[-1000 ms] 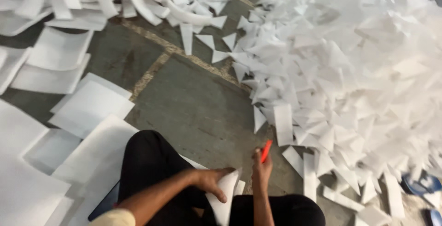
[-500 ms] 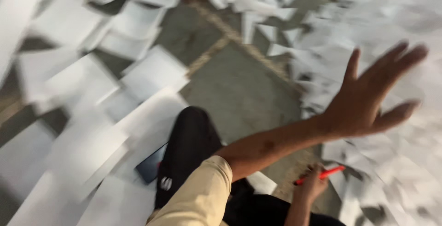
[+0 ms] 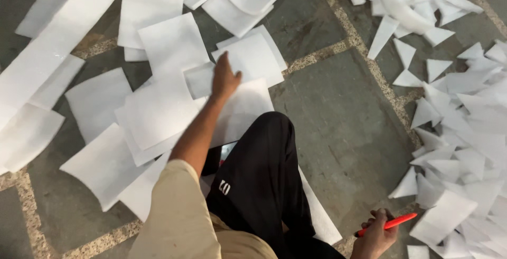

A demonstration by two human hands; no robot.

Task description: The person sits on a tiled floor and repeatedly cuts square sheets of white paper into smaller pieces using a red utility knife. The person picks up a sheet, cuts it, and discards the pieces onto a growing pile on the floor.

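Note:
My left hand [image 3: 225, 78] reaches forward over my black-trousered knee [image 3: 269, 137] and rests its fingers on a small white foam sheet [image 3: 200, 79] lying among larger square white sheets [image 3: 171, 45] on the floor. I cannot tell whether it grips the sheet. My right hand [image 3: 376, 232] sits low at the bottom right, closed around a red cutter [image 3: 388, 224] that points to the right.
Grey stone floor [image 3: 343, 116] with speckled joint lines. A heap of cut white triangles and strips [image 3: 465, 132] fills the right side. More strips lie at the top right [image 3: 406, 0]. Long white sheets lie at the left [image 3: 47, 69].
My left hand has swung from the pile of cut pieces on the right over to the square sheets on the left. The view turned left with it. The right hand still holds the red cutter.

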